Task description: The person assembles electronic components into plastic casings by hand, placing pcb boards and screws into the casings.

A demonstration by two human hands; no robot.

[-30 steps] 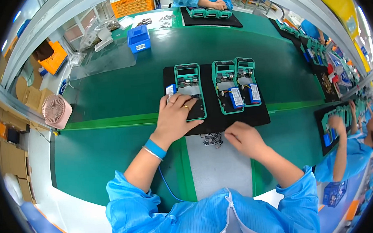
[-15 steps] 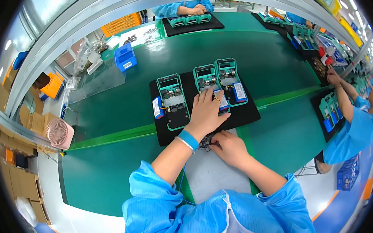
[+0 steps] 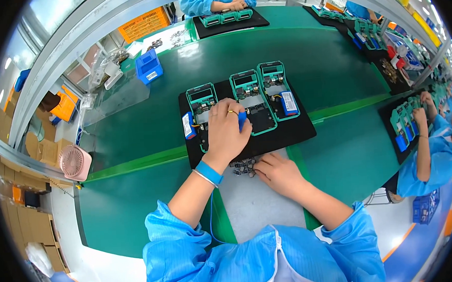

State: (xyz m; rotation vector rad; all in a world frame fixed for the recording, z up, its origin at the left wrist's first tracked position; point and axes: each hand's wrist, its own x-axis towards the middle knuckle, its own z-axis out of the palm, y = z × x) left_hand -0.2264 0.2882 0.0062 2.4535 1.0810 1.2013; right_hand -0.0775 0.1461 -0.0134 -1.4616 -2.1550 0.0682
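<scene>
Since the frame half a second earlier, the person's left hand (image 3: 226,132) has shifted left, and a blue battery (image 3: 242,120) that sat in the lower part of the middle green housing (image 3: 262,117) is now out at that housing's left side, while the right hand (image 3: 280,176) has stayed low at the mat's near edge. The left hand's fingers and thumb are drawn in around the battery, and the hand hides part of the left green housing (image 3: 201,95). The right hand is curled narrow, its fingertips at a pile of small dark parts (image 3: 242,166) on the grey strip (image 3: 260,205); whether it holds one cannot be told. All three housings lie on the black mat (image 3: 294,132). The left housing's wired battery (image 3: 188,125) rests just outside its left edge, while the right green housing (image 3: 272,78) carries its labelled battery (image 3: 288,103) in its lower half. A blue wristband (image 3: 209,173) circles the left wrist.
</scene>
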